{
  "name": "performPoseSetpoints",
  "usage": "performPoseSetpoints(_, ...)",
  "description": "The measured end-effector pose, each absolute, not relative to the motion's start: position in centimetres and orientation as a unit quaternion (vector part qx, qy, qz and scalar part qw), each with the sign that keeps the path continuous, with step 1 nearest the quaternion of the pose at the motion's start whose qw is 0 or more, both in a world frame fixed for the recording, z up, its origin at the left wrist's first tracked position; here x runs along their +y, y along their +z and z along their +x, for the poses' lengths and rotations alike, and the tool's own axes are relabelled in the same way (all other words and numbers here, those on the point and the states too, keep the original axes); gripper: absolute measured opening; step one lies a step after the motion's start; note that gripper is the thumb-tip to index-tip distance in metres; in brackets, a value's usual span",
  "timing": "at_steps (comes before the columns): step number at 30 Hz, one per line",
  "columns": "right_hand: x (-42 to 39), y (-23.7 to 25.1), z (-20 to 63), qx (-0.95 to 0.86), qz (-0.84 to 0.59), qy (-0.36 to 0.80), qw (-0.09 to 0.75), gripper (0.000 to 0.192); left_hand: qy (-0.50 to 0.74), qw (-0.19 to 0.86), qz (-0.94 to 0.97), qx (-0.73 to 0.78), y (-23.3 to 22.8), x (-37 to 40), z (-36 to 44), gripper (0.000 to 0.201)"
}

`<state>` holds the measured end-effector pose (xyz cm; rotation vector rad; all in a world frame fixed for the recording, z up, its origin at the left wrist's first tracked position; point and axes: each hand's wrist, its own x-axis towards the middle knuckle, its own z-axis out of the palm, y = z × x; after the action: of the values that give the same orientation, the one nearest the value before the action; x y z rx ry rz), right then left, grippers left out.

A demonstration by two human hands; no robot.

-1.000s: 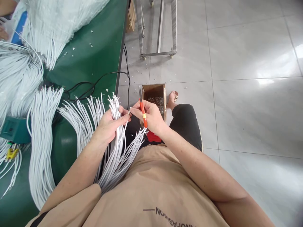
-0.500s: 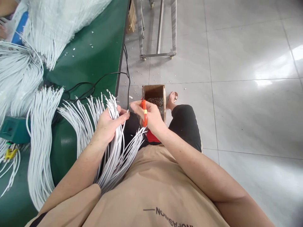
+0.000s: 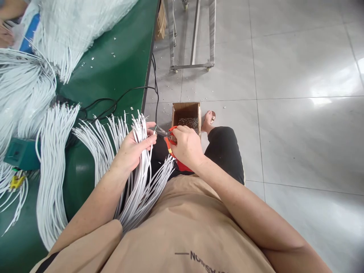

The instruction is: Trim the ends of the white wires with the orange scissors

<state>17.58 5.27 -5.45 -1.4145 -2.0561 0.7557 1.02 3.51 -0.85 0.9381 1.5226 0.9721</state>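
Head view: cardboard box [image 3: 186, 110] on the floor holds small scraps [image 3: 188, 122].

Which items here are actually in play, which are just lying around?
In play: left hand gripping the white cable bundle; right hand working the orange-handled scissors at a cable tip; cardboard box of bits below.

Lying about: cable piles on the green table, black cord, green device, metal trolley.

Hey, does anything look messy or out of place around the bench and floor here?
Yes. Small pale offcuts are scattered over the green bench and the grey floor tiles near the cardboard box. Nothing looks damaged: the left hand grips a white wire bundle, the right hand holds orange-handled scissors.
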Motion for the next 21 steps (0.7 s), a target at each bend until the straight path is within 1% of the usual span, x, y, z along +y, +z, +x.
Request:
performPoseSetpoints(2, 5.2, -5.6, 17.7, -0.792, -0.518, 0.233, 0.225, 0.02, 0.401, 0.535, 0.388, 0.635, -0.8, 3.5, 0.9, 0.044)
performPoseSetpoints(6, 5.4, -5.2, 18.0, -0.818, -0.52, 0.19, 0.159, 0.025, 0.391, 0.537, 0.398, 0.632, -0.7, 3.4, 0.8, 0.042)
performPoseSetpoints(11, 5.7, -4.6, 18.3, -0.842, -0.5, 0.156, 0.127, 0.028, 0.387, 0.525, 0.398, 0.645, -0.8, 3.4, 0.8, 0.041)
performPoseSetpoints(15, 5.8, -4.4, 18.5, -0.853, -0.485, 0.161, 0.104, 0.025, 0.38, 0.51, 0.398, 0.661, -0.9, 3.5, 0.6, 0.044)
performPoseSetpoints(18, 5.9, -4.2, 18.8, -0.855, -0.479, 0.164, 0.108, 0.023, 0.371, 0.505, 0.401, 0.668, -1.0, 3.6, 0.5, 0.046)
performPoseSetpoints(20, 6.2, -4.2, 18.8, -0.835, -0.497, 0.202, 0.124, 0.025, 0.372, 0.505, 0.399, 0.668, -0.9, 3.6, 0.4, 0.046)
performPoseSetpoints(21, 6.3, -4.2, 18.8, -0.812, -0.512, 0.244, 0.137, 0.028, 0.374, 0.505, 0.397, 0.669, -0.9, 3.7, 0.4, 0.046)
